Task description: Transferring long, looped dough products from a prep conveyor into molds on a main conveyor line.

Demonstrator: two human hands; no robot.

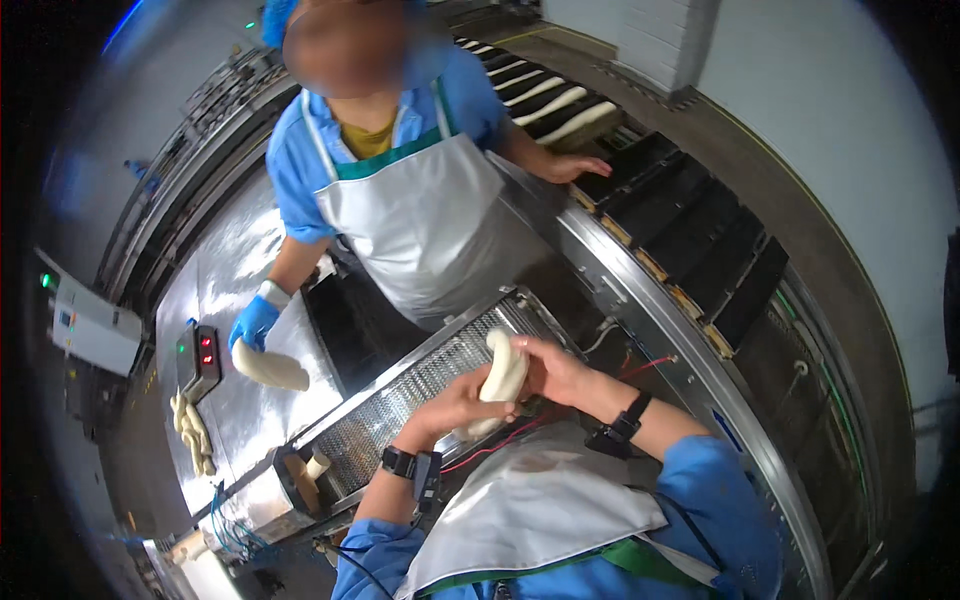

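Observation:
A pale, elongated piece of dough is held between my two bare hands above a metal mesh conveyor. My left hand grips its lower part, fingers wrapped about it. At its upper part, the fingers of my right hand curl against its side. Across from me, a co-worker in an apron holds another dough piece in a blue-gloved hand; that person's bare hand is at the rack of black trays. A small pile of dough scraps lies on the steel table at left.
Black trays line a metal rail on the right; farther trays bear long dough strips. A control box with red displays sits on the table. A white machine stands far left. Red cables and tubing run near the conveyor.

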